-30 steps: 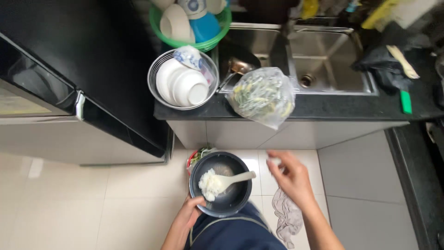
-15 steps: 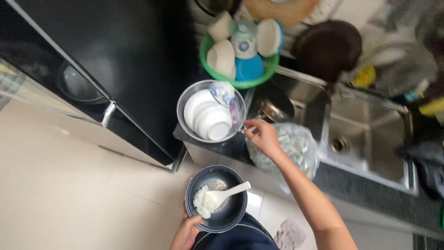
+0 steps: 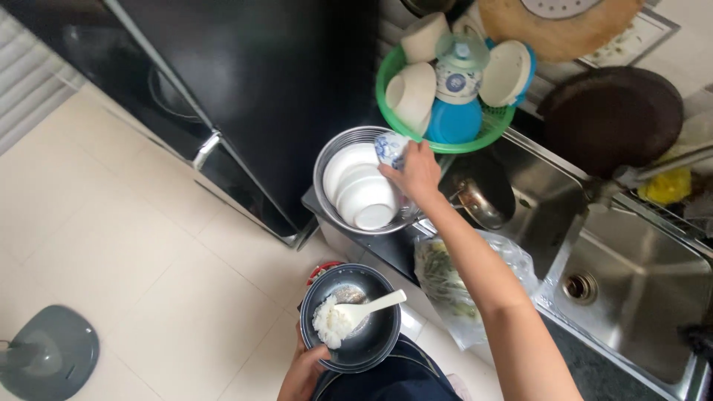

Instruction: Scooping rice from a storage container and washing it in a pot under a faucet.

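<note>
Kitchen, tiled floor, black counter beside sink [image 3: 631, 289]. Right hand [image 3: 417, 172] closed on small blue-patterned cup [image 3: 389, 149] at rim of metal basin [image 3: 327, 160] holding white bowls [image 3: 364, 197]. Left hand [image 3: 303, 373] grips dark pot [image 3: 349, 327] from below; rice [image 3: 328, 324] and white paddle [image 3: 369, 307] inside.

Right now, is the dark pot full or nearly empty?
Nearly empty: the dark pot in the left hand holds only a small rice clump and a white paddle.

Home kitchen: steel sink [image 3: 631, 289], dish basket [image 3: 445, 141].
</note>
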